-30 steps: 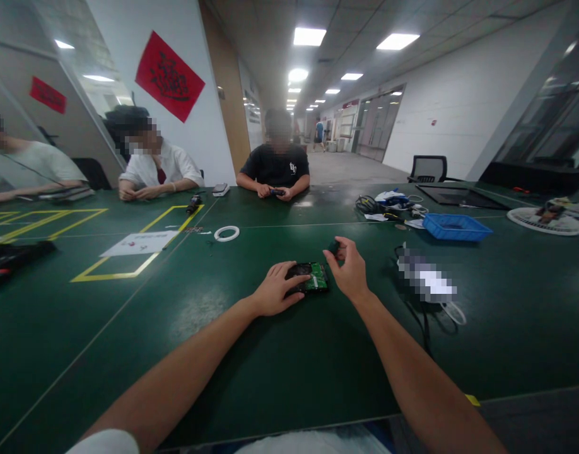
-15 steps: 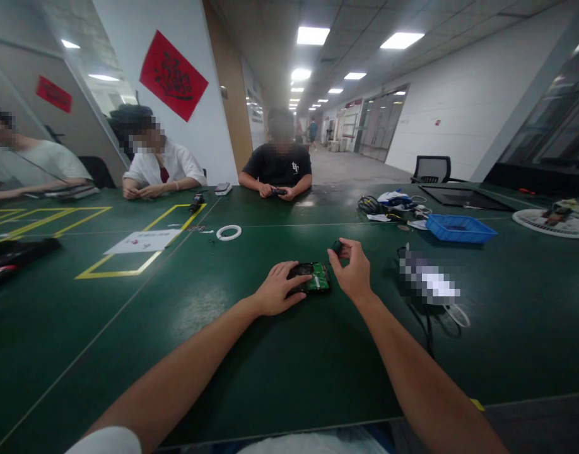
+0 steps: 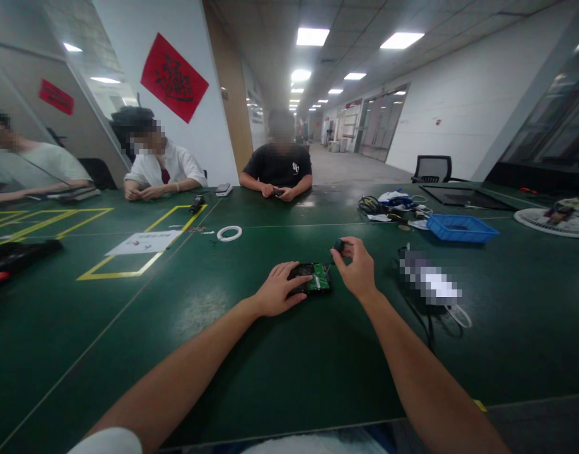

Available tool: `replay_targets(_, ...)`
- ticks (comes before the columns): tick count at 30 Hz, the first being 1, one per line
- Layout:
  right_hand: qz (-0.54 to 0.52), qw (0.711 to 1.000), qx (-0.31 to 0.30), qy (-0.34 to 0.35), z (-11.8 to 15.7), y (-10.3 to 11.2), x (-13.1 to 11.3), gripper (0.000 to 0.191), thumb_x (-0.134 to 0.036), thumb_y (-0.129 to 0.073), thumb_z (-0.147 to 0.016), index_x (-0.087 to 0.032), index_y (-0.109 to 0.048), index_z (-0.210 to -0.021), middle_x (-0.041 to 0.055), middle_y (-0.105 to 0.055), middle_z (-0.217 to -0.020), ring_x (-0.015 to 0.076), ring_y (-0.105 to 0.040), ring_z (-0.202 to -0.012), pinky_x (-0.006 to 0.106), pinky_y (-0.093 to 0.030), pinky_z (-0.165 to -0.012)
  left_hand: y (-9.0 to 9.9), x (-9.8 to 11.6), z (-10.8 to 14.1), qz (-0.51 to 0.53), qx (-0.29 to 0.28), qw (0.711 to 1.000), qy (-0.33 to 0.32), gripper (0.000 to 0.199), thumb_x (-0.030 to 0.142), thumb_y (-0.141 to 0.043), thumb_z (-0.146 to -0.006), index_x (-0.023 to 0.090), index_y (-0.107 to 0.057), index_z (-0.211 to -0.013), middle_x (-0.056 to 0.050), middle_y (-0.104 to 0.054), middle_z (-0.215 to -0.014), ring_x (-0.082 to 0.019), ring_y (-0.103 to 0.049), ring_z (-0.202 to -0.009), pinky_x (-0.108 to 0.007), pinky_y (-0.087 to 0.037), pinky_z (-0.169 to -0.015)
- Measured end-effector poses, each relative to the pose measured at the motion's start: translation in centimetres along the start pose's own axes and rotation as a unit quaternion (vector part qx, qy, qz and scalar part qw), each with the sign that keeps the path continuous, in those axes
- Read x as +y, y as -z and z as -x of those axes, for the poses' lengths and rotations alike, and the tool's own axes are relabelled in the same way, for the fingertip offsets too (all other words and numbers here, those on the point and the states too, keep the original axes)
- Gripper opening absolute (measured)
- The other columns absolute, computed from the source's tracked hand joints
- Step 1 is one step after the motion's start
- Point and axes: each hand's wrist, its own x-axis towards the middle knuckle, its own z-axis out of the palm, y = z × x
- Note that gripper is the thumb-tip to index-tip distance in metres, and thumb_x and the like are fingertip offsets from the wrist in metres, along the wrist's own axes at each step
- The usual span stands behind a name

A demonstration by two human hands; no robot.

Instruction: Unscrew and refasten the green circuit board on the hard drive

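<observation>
A hard drive (image 3: 320, 278) with a green circuit board facing up lies flat on the dark green table. My left hand (image 3: 277, 291) steadies it, thumb along the near edge and fingers across its left part, which they hide. To the right, my right hand (image 3: 358, 268) pinches the dark handle of a small screwdriver (image 3: 338, 246) between thumb and fingers. Its thin shaft slants down toward the board's right end; whether the tip touches a screw is too small to tell.
A blue tray (image 3: 462, 228) stands at right behind a blurred-out device (image 3: 429, 277) with cables. Cables and bags (image 3: 393, 203) lie farther back. At left are a white ring (image 3: 229, 233) and a paper sheet (image 3: 145, 242). A person (image 3: 280, 167) sits opposite.
My right hand has shifted slightly to the right, and the screwdriver's shaft now shows above the board. My left hand and the hard drive have stayed in place.
</observation>
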Motion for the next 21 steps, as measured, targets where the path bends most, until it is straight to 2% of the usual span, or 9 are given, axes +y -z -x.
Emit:
replay_targets(5, 0.021, 1.0, 0.011, 0.018, -0.1, 0.7, -0.1, 0.032, -0.04, -0.066, -0.091, -0.022, -0.057, -0.116, 0.0104, -0.066, -0.111, 0.0212, -0.069, -0.082, 0.037, -0.061, -0.069, 0.0, -0.1, 0.0, 0.005, 0.004, 1.0, 0.001, 0.056, 0.049, -0.061, -0.095, 0.038, -0.05, -0.148, -0.009, -0.031, -0.16, -0.038, -0.035, -0.142, -0.061, -0.031, -0.115)
replay_targets(10, 0.035, 0.999, -0.013, 0.014, -0.1, 0.9, -0.7, 0.029, -0.033, -0.063, -0.091, -0.023, -0.055, -0.117, 0.0062, -0.068, -0.101, 0.0186, -0.067, -0.073, 0.035, -0.058, -0.069, 0.1, 0.0, 0.0, 0.002, 0.0, 1.0, 0.0, 0.057, 0.048, -0.061, -0.095, 0.038, -0.049, -0.149, -0.01, -0.031, -0.159, -0.038, -0.035, -0.141, -0.061, -0.031, -0.114)
replay_targets(13, 0.046, 0.999, -0.016, 0.016, -0.1, 0.8, -1.0, 0.031, -0.035, -0.065, -0.09, -0.022, -0.055, -0.117, 0.0055, -0.068, -0.098, 0.0179, -0.064, -0.069, 0.035, -0.057, -0.068, 0.2, 0.0, 0.0, -0.002, -0.002, 1.0, -0.001, 0.056, 0.049, -0.059, -0.096, 0.038, -0.048, -0.15, -0.01, -0.03, -0.159, -0.038, -0.034, -0.142, -0.061, -0.031, -0.115)
replay_targets(17, 0.038, 0.999, -0.022, 0.019, 0.0, 0.7, -1.4, 0.032, -0.039, -0.065, -0.09, -0.023, -0.056, -0.116, 0.0078, -0.067, -0.105, 0.0195, -0.065, -0.076, 0.036, -0.058, -0.072, 0.1, 0.0, 0.0, -0.005, -0.001, 1.0, -0.003, 0.055, 0.049, -0.058, -0.096, 0.037, -0.048, -0.149, -0.01, -0.029, -0.16, -0.038, -0.033, -0.143, -0.061, -0.03, -0.115)
replay_targets(21, -0.017, 0.999, -0.041, 0.018, 0.0, 0.6, -1.6, 0.03, -0.033, -0.06, -0.093, -0.025, -0.053, -0.121, 0.0083, -0.066, -0.114, 0.0218, -0.068, -0.092, 0.037, -0.06, -0.079, -0.1, -0.1, 0.0, -0.004, 0.002, 1.0, -0.004, 0.055, 0.049, -0.059, -0.096, 0.038, -0.049, -0.149, -0.01, -0.03, -0.159, -0.038, -0.034, -0.142, -0.061, -0.03, -0.115)
